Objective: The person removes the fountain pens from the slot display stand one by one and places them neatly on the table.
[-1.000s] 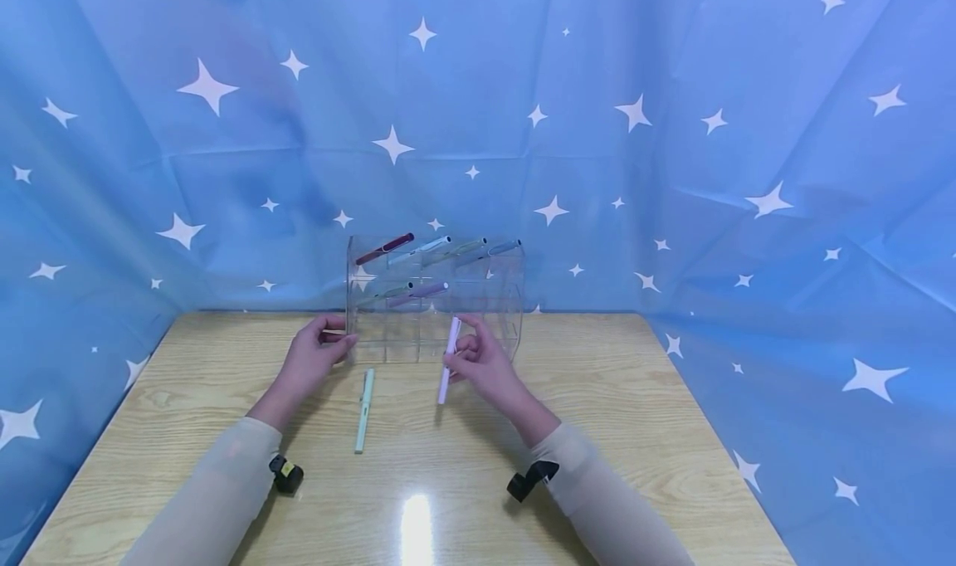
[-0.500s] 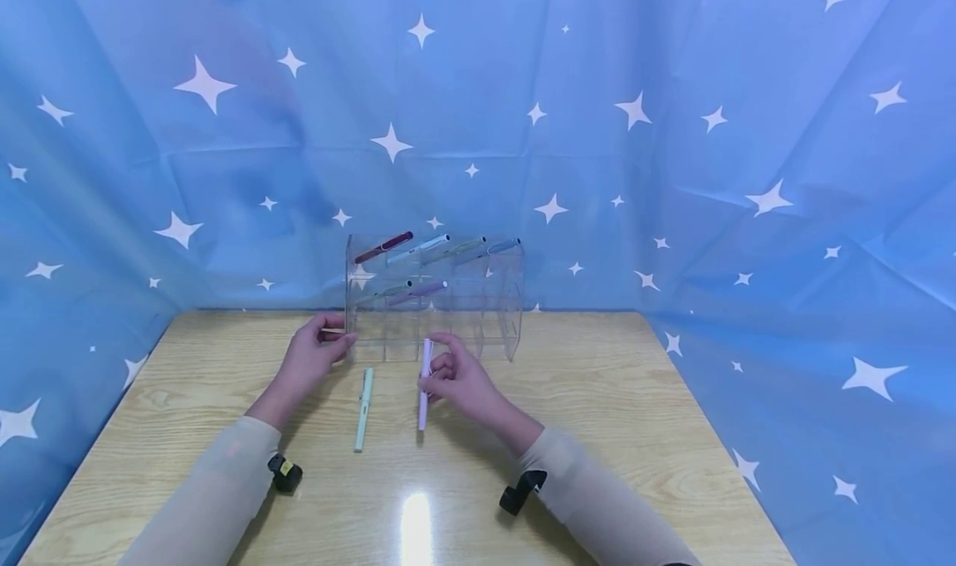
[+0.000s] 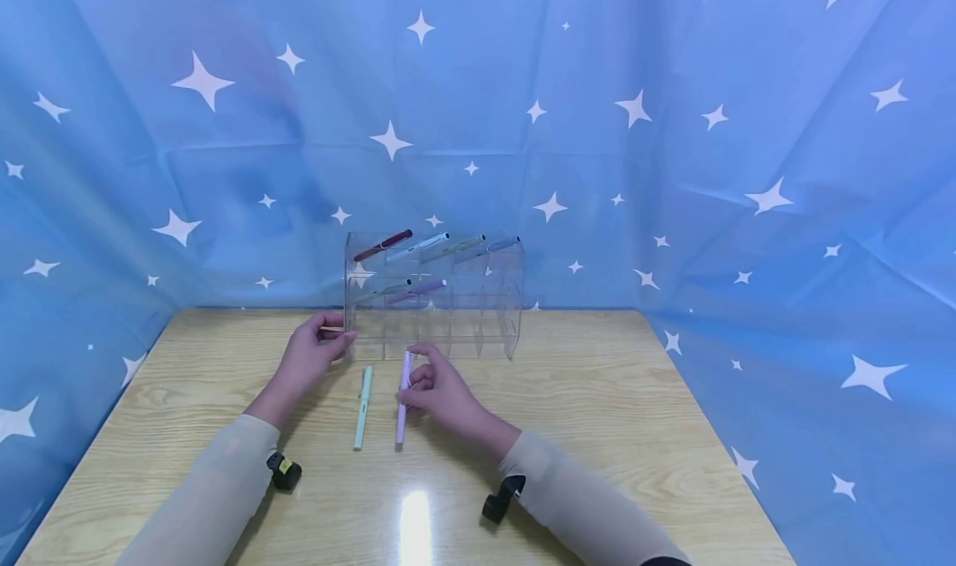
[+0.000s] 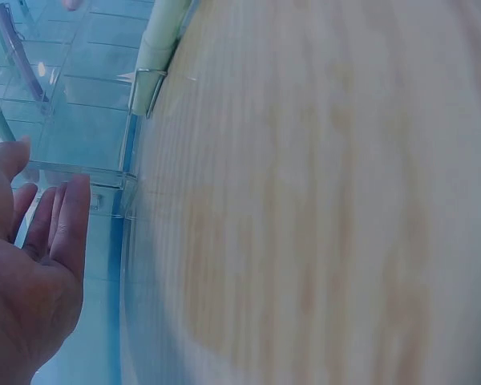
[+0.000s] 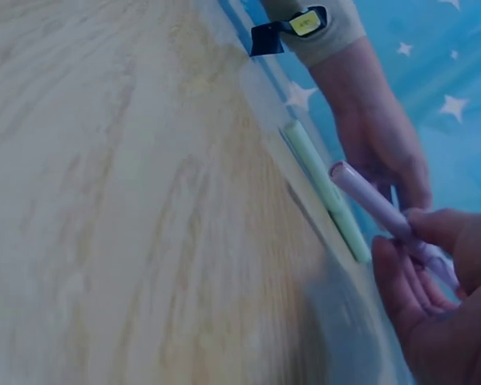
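Observation:
In the head view my right hand (image 3: pixel 441 390) pinches a lilac pen (image 3: pixel 403 400) between thumb and fingers, low over the table just in front of the clear pen rack (image 3: pixel 463 348). To its left a mint-green pen (image 3: pixel 363 408) lies on the wood, roughly parallel to it. My left hand (image 3: pixel 312 352) holds the rack's left side at the bottom, with the thumb at the front edge. Seen from the right wrist, the lilac pen (image 5: pixel 373 196) slants from the fingertips beside the green pen (image 5: pixel 325 188). The left wrist view shows fingers (image 4: pixel 70 228) against the rack's side panel.
The rack's upper row bears a dark red pen (image 3: pixel 382 246), a light blue pen (image 3: pixel 418 247) and others. A purple pen (image 3: pixel 418 291) and a green pen (image 3: pixel 384 290) sit one tier below. Behind the table (image 3: pixel 597 400) hangs a blue star-patterned cloth (image 3: pixel 478 93).
My right hand has moved left and toward me with the lilac pen, from in front of the rack's middle to beside the green pen. The left hand has stayed at the rack.

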`<state>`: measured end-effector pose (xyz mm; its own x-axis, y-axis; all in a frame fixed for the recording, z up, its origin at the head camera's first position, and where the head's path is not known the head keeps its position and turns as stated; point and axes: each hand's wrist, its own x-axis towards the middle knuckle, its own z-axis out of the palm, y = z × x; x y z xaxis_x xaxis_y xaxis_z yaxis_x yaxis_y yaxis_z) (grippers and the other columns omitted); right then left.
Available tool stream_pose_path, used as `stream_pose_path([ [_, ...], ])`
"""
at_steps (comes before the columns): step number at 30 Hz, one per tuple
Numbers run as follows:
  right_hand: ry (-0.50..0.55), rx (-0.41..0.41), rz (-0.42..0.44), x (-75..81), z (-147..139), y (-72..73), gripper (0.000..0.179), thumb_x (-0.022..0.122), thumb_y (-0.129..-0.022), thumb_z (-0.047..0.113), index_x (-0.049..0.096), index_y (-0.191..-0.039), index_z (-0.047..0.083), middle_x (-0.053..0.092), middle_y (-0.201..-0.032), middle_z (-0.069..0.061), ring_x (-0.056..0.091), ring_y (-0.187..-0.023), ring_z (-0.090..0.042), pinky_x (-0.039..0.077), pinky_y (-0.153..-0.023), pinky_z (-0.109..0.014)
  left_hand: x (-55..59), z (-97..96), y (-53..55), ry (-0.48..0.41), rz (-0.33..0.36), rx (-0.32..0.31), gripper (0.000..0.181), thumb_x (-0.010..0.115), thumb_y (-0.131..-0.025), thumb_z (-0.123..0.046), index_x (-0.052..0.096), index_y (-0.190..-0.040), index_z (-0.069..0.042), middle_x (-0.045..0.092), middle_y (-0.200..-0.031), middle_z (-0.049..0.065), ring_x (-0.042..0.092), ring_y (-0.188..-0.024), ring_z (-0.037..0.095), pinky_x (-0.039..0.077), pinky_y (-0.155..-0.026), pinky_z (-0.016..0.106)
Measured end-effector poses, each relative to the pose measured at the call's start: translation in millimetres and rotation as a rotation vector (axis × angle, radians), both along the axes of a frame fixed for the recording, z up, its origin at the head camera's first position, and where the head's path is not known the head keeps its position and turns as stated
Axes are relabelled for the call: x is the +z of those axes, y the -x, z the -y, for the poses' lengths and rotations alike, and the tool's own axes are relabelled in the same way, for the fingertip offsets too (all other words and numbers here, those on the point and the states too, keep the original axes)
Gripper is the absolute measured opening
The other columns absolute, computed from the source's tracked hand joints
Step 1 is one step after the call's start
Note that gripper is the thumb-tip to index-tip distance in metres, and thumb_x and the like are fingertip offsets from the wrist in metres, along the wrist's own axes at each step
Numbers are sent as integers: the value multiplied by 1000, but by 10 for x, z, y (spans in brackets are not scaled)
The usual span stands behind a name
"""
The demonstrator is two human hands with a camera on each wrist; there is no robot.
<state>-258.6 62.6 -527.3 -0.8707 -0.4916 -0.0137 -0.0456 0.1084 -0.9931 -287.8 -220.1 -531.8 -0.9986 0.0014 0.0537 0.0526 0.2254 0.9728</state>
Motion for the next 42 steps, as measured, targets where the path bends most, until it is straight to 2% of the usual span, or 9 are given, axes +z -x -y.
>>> stream_pose_path([
  [3,-7,4,4,-9,51,-6,80,82,-96,-6,41,-164,1,67,-101,-8,69,-85,-16,70,-81,-41,11,-10,-1,10,-1,5,44,72,-111,-19,58,-145,6,61,-140,25,66,-116,21,66,-91,29],
  [9,-31,-3,3,-39,161,10,79,83,-94,-5,43,-162,2,69,-104,-9,70,-86,-16,69,-80,-36,31,-11,1,22,2,10,43,72,-111,-18,58,-144,6,61,-141,25,65,-121,30,66,-91,29],
  [16,-135,-11,-29,-58,283,40,77,89,-92,0,49,-157,4,67,-110,-10,71,-87,-16,64,-71,-30,20,-2,20,20,-3,6,43,71,-111,-15,57,-145,6,60,-143,26,64,-124,33,66,-92,29],
  [27,-253,-18,-68,-78,415,107,72,93,-89,3,54,-150,4,71,-93,-3,66,-80,-14,60,-69,-26,17,3,9,18,11,10,44,72,-111,-19,57,-145,4,60,-142,25,64,-123,32,65,-91,27],
  [33,-338,-24,-83,-89,457,126,70,96,-87,8,58,-146,3,70,-88,0,65,-74,-13,57,-65,-25,8,0,-3,11,16,3,43,72,-111,-18,57,-144,5,62,-139,25,67,-118,28,66,-94,33],
  [42,-433,-20,-80,67,527,92,71,95,-88,7,59,-148,-3,70,-86,-1,65,-70,-13,54,-60,-24,11,1,5,4,21,8,45,73,-110,-19,57,-145,4,62,-139,24,66,-120,29,66,-94,33],
])
